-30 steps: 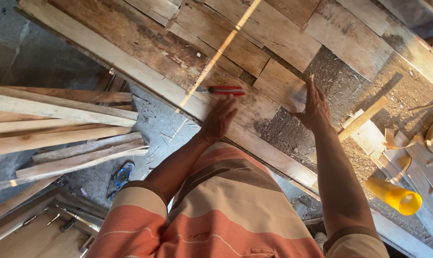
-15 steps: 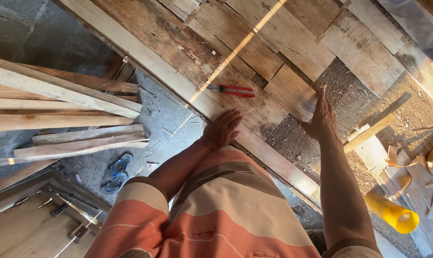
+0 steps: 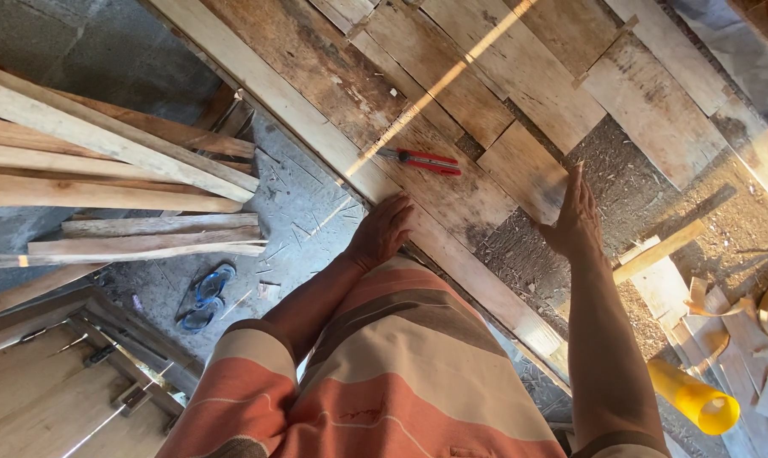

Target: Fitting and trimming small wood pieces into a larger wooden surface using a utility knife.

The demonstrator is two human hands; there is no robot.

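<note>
Both hands flat on a patchwork plank surface; boards laid, one corner unboarded.

We find the left hand (image 3: 384, 231) resting palm-down, fingers loosely spread, on the long pale edge plank (image 3: 316, 119) of the surface, holding nothing. The right hand (image 3: 576, 219) stands open and edge-on, empty, against the end of a short board (image 3: 520, 170) where the boarding gives way to a rough chipboard patch (image 3: 562, 254). A red-handled cutter (image 3: 425, 160) lies untouched just beyond the left hand, beside a thin wooden strip (image 3: 439, 85) that crosses the boards diagonally. In our judgement most of the planking is in place, while the patch beyond the right hand is not yet covered. Spare timber lengths (image 3: 113, 178) are stacked well apart to the left; a yellow cup (image 3: 693, 399) sits near the right forearm.
</note>
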